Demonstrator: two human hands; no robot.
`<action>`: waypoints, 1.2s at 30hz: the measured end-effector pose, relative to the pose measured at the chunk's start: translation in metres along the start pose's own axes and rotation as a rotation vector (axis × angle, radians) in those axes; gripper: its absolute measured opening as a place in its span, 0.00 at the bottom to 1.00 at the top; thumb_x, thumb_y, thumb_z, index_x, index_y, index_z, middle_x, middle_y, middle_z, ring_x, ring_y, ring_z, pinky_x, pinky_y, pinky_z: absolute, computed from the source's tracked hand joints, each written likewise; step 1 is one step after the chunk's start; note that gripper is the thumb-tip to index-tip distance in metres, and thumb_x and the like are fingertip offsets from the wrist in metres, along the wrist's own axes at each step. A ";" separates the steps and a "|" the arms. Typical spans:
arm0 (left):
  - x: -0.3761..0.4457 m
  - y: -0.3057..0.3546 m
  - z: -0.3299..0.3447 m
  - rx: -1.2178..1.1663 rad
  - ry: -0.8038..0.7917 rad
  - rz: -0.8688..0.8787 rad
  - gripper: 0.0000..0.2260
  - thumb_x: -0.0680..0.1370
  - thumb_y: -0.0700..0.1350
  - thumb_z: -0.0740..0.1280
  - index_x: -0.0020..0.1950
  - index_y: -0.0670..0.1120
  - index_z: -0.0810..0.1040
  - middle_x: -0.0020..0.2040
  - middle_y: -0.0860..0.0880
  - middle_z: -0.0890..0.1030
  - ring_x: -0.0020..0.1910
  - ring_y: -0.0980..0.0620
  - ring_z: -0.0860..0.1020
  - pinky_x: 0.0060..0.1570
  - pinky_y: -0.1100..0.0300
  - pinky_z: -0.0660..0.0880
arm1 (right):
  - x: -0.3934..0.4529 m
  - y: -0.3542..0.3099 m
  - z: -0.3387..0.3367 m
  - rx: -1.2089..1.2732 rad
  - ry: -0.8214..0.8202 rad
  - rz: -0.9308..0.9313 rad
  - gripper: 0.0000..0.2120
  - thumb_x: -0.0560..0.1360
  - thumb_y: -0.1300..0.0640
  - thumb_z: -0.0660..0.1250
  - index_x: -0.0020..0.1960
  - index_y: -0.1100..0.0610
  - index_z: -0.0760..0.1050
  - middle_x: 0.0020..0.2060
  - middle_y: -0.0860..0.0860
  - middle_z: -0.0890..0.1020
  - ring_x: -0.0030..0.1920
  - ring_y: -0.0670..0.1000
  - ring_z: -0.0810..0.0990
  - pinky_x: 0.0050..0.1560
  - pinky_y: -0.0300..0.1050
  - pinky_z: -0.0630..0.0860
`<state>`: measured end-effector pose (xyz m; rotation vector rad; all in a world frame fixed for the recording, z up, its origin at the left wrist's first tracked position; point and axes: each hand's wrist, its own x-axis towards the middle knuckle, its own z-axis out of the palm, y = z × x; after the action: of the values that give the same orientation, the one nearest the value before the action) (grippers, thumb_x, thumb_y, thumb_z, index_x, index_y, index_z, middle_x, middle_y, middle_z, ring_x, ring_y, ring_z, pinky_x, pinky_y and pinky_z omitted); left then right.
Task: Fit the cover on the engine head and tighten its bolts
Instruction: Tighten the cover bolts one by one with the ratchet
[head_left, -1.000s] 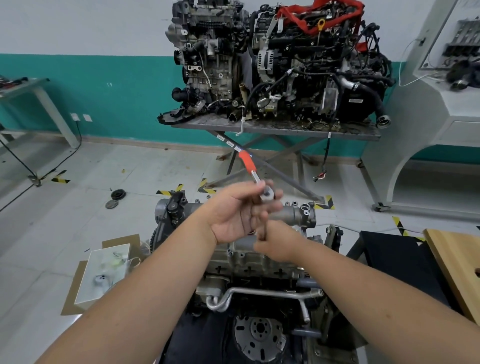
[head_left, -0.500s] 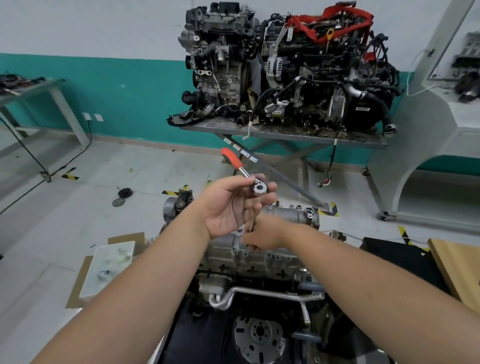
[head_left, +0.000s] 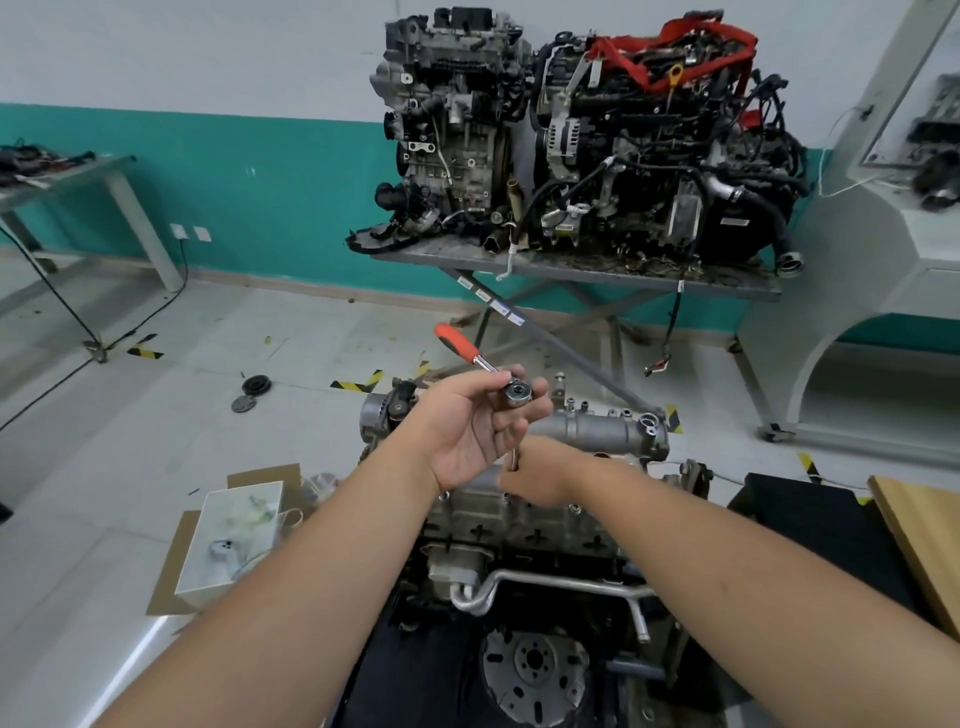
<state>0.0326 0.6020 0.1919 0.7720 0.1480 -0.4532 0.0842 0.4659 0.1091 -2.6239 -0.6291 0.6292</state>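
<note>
Orange-handled ratchet (head_left: 511, 391) is being gripped at its head by the left hand (head_left: 480, 434), extension pinched by the right hand (head_left: 540, 475), cover (head_left: 592, 434) seated, bolts probably being tightened.

Both forearms bare — no sleeves, gloves.

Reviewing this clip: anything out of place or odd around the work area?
Yes, minor. Two round parts lie loose on the open floor, left of the engine. A hose overhangs the far table's right end. The ratchet itself looks normally held in the left hand.
</note>
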 end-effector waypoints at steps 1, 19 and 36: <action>0.000 0.001 -0.001 -0.002 0.002 -0.003 0.08 0.82 0.39 0.59 0.49 0.42 0.78 0.45 0.41 0.85 0.38 0.46 0.86 0.28 0.62 0.80 | 0.000 -0.001 0.001 0.013 0.004 0.008 0.08 0.77 0.56 0.62 0.40 0.55 0.73 0.36 0.52 0.78 0.38 0.52 0.78 0.39 0.48 0.76; 0.007 0.022 0.006 0.278 0.054 -0.148 0.12 0.81 0.42 0.63 0.40 0.44 0.81 0.43 0.46 0.85 0.32 0.53 0.83 0.23 0.68 0.71 | 0.000 -0.010 0.006 0.031 0.076 0.132 0.08 0.77 0.51 0.65 0.42 0.53 0.73 0.39 0.50 0.79 0.44 0.54 0.80 0.49 0.53 0.78; 0.026 0.037 0.014 0.876 0.005 -0.184 0.06 0.80 0.43 0.61 0.52 0.43 0.75 0.38 0.47 0.84 0.24 0.53 0.76 0.20 0.65 0.63 | 0.001 -0.006 0.009 0.110 0.076 0.110 0.20 0.78 0.49 0.65 0.30 0.55 0.68 0.26 0.48 0.72 0.30 0.48 0.71 0.42 0.50 0.75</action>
<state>0.0723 0.6065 0.2183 1.6262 0.0162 -0.7022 0.0785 0.4732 0.1036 -2.5785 -0.4175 0.5760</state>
